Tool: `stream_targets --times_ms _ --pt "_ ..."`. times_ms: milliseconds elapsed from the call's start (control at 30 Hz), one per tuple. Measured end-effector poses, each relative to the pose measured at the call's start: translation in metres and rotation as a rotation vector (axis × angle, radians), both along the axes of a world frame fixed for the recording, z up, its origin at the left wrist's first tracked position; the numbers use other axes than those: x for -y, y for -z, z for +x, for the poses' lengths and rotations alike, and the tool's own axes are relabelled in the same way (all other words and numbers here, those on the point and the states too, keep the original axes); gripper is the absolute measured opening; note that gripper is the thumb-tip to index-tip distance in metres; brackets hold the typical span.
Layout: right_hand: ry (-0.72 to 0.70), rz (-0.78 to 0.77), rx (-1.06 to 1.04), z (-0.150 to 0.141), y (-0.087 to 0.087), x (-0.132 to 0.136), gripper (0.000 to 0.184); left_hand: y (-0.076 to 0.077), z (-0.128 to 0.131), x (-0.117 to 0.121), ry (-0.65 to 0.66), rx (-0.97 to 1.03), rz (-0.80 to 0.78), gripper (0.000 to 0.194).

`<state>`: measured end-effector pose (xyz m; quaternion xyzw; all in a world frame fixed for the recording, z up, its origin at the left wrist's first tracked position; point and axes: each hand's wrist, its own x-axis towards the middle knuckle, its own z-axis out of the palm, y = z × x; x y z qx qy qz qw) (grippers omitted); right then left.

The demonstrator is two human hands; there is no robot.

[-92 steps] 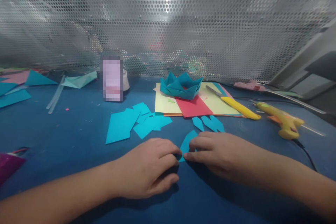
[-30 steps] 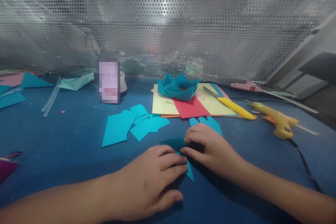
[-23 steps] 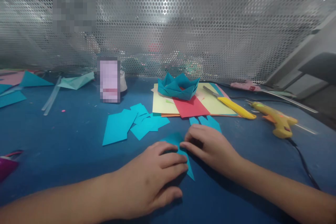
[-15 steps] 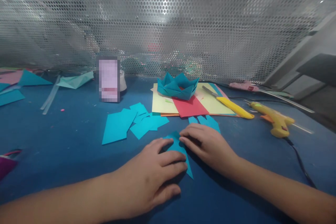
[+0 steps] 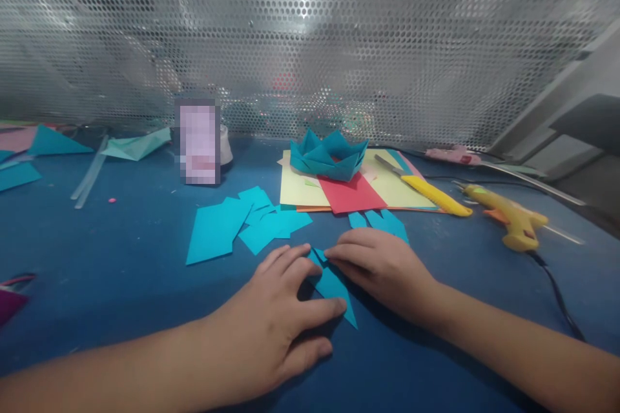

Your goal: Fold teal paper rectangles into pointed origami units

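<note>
A small blue paper piece [image 5: 335, 293] lies on the table in front of me, with its far tip folded over and a pointed end towards me. My left hand [image 5: 276, 319] rests across its left side, fingers spread and some fingertips touching it. At the folded tip, the closed fingers of my right hand [image 5: 387, 264] pinch the paper; my thumb there is partly hidden. Several blue paper pieces [image 5: 217, 229] overlap beyond my left hand. More blue paper strips [image 5: 390, 226] lie just beyond my right hand.
A blue folded paper crown shape [image 5: 334, 164] and a red paper [image 5: 353, 195] sit on yellow sheets [image 5: 295, 190]. Rightwards are a yellow utility knife [image 5: 433, 193], blade exposed, and a corded glue gun [image 5: 513, 219]. A blurred-out phone-like object [image 5: 198, 142] stands back left, before a perforated metal panel [image 5: 305, 45].
The paper's far tip has been folded over. My left fingers have shifted up and left, uncovering more paper; my right fingers have moved slightly left onto the tip.
</note>
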<state>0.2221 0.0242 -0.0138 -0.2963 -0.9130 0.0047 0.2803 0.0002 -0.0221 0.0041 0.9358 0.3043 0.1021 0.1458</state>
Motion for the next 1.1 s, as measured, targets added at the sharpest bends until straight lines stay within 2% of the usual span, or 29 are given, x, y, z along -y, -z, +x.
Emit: stream_targets --times_ms 133,300,467,833,1100 --pt "-0.039 0.064 0.05 0.0012 -0.0001 -0.0005 0.031 0.0006 0.0008 -0.0012 -0.001 0.015 0.007 0.032" --pt "-0.041 0.059 0.119 0.0015 -0.0025 -0.0003 0.038 -0.0001 0.0017 -0.0034 0.013 0.032 0.015 0.032" --pt "-0.071 0.026 0.169 0.0031 -0.0038 -0.0015 0.036 -0.0011 0.0019 -0.0027 0.01 0.031 0.021 0.032" --pt "-0.139 0.085 0.259 0.0062 -0.0041 -0.0046 0.038 0.0002 0.0008 -0.0004 -0.026 -0.019 -0.018 0.038" --pt "-0.134 0.078 0.283 0.0064 -0.0051 -0.0039 0.037 -0.0026 0.0011 0.0002 -0.028 -0.059 -0.052 0.038"
